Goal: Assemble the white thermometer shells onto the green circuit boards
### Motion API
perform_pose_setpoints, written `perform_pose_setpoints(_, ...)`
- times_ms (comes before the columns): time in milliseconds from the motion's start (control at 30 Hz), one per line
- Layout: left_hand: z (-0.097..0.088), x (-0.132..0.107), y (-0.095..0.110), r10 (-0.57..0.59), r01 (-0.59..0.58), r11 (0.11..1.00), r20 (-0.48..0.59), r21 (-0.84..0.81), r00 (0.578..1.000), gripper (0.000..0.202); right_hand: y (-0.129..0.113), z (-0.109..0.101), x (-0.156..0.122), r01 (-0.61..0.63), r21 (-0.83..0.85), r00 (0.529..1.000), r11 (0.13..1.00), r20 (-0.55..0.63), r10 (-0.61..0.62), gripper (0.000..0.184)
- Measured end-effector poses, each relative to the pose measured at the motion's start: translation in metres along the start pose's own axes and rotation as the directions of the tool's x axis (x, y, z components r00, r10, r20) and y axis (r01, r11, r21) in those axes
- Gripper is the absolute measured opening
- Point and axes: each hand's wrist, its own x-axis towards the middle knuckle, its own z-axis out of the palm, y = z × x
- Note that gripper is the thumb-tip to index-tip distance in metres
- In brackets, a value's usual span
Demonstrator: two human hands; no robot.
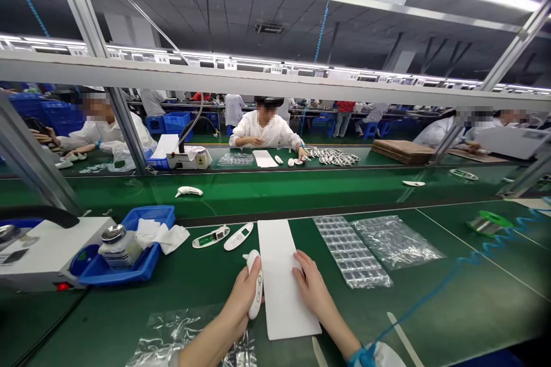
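Note:
My left hand (243,295) is wrapped round a white ear thermometer (256,292), held upright along the left edge of a white rectangular board (282,287). Its pointed probe tip sticks out above my thumb. My right hand (310,282) lies on the right edge of that board, fingers apart and holding nothing. Just beyond my left hand lie a thermometer half-shell with a green circuit board (210,237) and a white cover shell (238,236). A clear blister tray (350,249) is to the right of my right hand.
Clear plastic bags (398,241) lie at right, near a solder wire spool (489,222) and a coiled blue cord (456,264). At left, a blue bin (148,266) holds a glass jar and tissues beside a white soldering station (47,252). Across the green conveyor (258,186) a co-worker (267,126) sits.

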Motion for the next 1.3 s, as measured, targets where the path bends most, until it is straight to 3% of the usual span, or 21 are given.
perform_pose_setpoints(167,0.004,0.008,0.002,0.012,-0.012,1.000,-0.009,-0.010,1.000,0.048,-0.001,0.007,-0.005,0.035,-0.016,0.999,0.999,-0.025,-0.035,0.042)
perform_pose_setpoints(400,0.001,0.005,-0.006,0.010,-0.012,0.998,-0.023,-0.056,1.000,0.045,0.000,-0.006,-0.004,0.086,0.002,0.996,0.996,0.023,-0.086,0.038)
perform_pose_setpoints(600,-0.003,0.012,-0.012,0.055,-0.059,0.995,-0.056,-0.075,0.997,0.044,-0.022,-0.030,-0.014,0.197,0.042,0.978,0.979,0.059,-0.200,0.026)
perform_pose_setpoints(700,-0.005,0.009,-0.013,0.096,-0.103,0.991,-0.081,-0.089,0.992,0.041,-0.040,-0.035,-0.029,0.265,0.131,0.942,0.955,0.178,-0.285,0.020)
perform_pose_setpoints(833,-0.008,-0.006,-0.015,0.116,-0.121,0.988,-0.047,-0.096,0.992,0.046,-0.057,-0.029,-0.045,0.231,0.251,0.890,0.940,0.336,-0.308,0.015)
perform_pose_setpoints(1067,-0.029,-0.051,-0.035,0.135,-0.137,0.980,-0.018,-0.141,0.991,0.050,-0.066,-0.021,-0.046,0.197,0.129,0.900,0.972,0.369,-0.231,0.017)
perform_pose_setpoints(1167,-0.039,-0.071,-0.045,0.103,-0.112,0.967,-0.052,-0.228,0.993,0.051,-0.069,-0.017,-0.049,0.267,-0.004,0.896,0.964,0.370,-0.247,0.021)
perform_pose_setpoints(1300,-0.052,-0.088,-0.056,0.065,-0.093,0.941,-0.096,-0.327,0.993,0.052,-0.065,-0.007,-0.058,0.442,-0.149,0.867,0.885,0.325,-0.378,0.023)
